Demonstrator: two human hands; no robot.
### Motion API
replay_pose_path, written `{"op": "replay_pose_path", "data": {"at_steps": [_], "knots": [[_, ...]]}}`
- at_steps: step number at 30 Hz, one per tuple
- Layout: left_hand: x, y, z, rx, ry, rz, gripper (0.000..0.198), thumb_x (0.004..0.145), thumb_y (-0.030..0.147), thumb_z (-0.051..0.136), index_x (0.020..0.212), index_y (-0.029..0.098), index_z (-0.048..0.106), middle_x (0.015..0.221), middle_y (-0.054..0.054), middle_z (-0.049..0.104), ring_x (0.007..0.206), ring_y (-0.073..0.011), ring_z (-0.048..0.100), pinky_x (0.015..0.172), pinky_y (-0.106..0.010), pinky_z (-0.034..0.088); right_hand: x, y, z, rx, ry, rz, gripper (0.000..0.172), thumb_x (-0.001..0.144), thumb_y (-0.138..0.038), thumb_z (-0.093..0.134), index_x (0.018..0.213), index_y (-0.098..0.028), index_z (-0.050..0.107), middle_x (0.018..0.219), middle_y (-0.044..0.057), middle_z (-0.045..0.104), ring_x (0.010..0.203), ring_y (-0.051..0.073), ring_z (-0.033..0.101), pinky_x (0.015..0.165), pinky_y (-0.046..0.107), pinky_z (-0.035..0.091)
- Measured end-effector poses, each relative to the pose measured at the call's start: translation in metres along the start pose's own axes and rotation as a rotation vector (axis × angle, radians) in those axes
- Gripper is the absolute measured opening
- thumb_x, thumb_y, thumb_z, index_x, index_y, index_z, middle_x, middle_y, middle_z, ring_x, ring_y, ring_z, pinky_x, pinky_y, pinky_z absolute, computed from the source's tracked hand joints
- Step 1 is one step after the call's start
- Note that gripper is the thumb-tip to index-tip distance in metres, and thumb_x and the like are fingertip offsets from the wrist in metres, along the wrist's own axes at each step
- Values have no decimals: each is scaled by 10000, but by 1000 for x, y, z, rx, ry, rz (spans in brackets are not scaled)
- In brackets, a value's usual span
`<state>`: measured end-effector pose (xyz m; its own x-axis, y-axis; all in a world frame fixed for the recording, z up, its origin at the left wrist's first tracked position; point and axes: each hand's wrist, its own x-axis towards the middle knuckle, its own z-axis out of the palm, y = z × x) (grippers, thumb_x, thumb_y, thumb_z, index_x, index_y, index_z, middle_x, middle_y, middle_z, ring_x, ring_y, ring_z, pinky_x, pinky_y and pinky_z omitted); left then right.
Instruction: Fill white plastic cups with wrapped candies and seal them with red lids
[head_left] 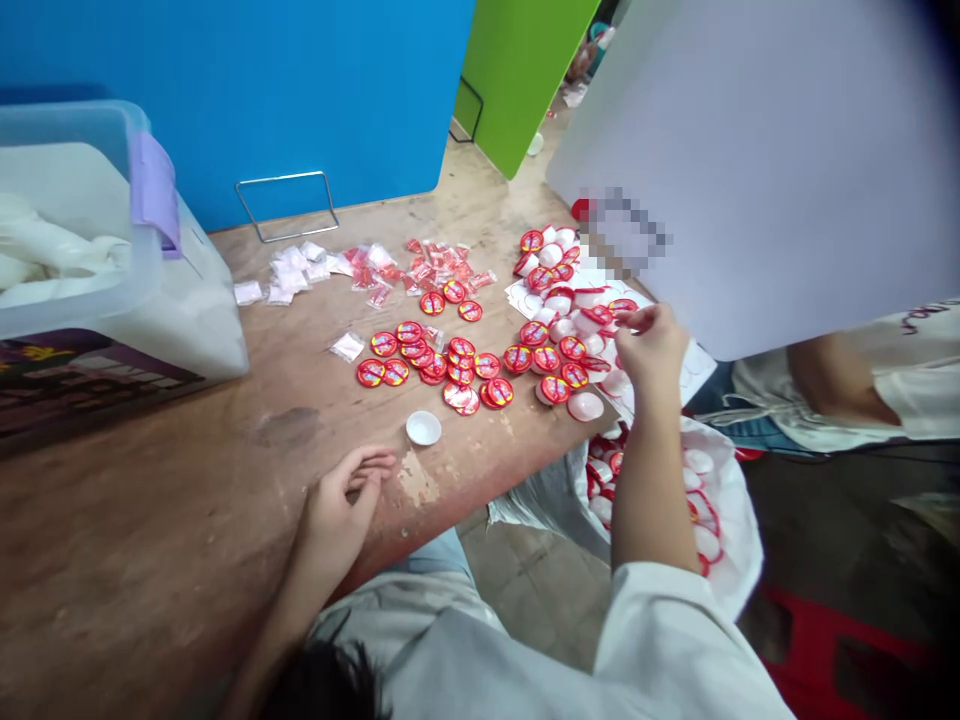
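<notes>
My left hand rests on the wooden table near its front edge, fingers loosely curled, thumb apart, holding nothing. Just beyond its fingertips stands a small white cup. My right hand is over the right end of the table with fingers pinched, at the edge of a heap of white cups with red round lids. Whatever the pinch holds is hidden behind the fingers. Between the hands lie several loose red printed discs. Behind them are small red packets and white packets.
A clear plastic bin with white pieces stands at left. Blue, green and whitish panels stand behind and right. Below the table's right end, a white sack holds more lidded cups. A person's arm shows at right, above a red stool.
</notes>
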<state>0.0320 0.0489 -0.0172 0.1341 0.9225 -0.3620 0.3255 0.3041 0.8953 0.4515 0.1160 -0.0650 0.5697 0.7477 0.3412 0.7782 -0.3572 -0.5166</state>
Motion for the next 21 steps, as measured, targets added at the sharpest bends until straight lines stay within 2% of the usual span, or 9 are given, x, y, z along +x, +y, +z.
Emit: {"op": "replay_pose_path", "data": {"at_steps": [4, 7, 10, 13, 15, 18, 21], "knots": [[13, -7, 7, 204, 55, 161, 257, 779, 236, 569, 1020, 193, 646, 1023, -65, 678, 930, -193, 633, 803, -283, 492, 9, -5, 12, -9, -56, -64, 168, 756, -213, 566, 887, -131, 633, 951, 204, 686, 873, 239, 644, 814, 366, 442], [22, -7, 16, 388, 32, 336, 331, 801, 208, 554, 1129, 210, 599, 1181, -76, 600, 1092, -214, 558, 920, -330, 453, 8, -19, 22, 9, -112, -139, 282, 780, -252, 579, 1022, -127, 652, 1021, 168, 684, 917, 233, 635, 846, 358, 448], [31, -8, 27, 526, -15, 431, 412, 791, 183, 592, 1201, 210, 556, 1254, -87, 545, 1160, -234, 497, 988, -372, 409, 8, -36, 31, -4, -164, -251, 325, 785, -284, 602, 1075, -149, 656, 1069, 138, 668, 971, 251, 611, 888, 390, 438], [36, -11, 34, 626, -46, 468, 427, 775, 148, 622, 1193, 206, 559, 1219, -88, 566, 1119, -247, 503, 956, -389, 426, 8, -49, 36, -78, -299, -322, 327, 771, -321, 614, 1049, -161, 678, 1001, 129, 674, 875, 263, 619, 817, 403, 462], [36, -12, 36, 658, -49, 465, 371, 793, 120, 591, 1157, 188, 573, 1153, -90, 605, 1060, -243, 527, 923, -386, 441, 9, -53, 37, -113, -352, -304, 369, 740, -263, 613, 1091, -162, 663, 944, 115, 678, 786, 245, 618, 760, 383, 473], [35, -15, 33, 664, -23, 436, 331, 827, 115, 537, 1154, 162, 568, 1103, -101, 632, 1019, -239, 545, 897, -381, 455, 12, -56, 38, -124, -326, -276, 458, 688, -141, 545, 1136, -154, 639, 858, 91, 667, 720, 222, 602, 721, 355, 471], [34, -17, 29, 650, 18, 453, 392, 821, 131, 560, 1211, 160, 541, 1160, -103, 606, 1075, -239, 524, 939, -384, 440, 13, -63, 39, -125, -259, -291, 390, 700, -149, 511, 1055, -143, 671, 863, 108, 649, 742, 232, 597, 723, 363, 469]]}}
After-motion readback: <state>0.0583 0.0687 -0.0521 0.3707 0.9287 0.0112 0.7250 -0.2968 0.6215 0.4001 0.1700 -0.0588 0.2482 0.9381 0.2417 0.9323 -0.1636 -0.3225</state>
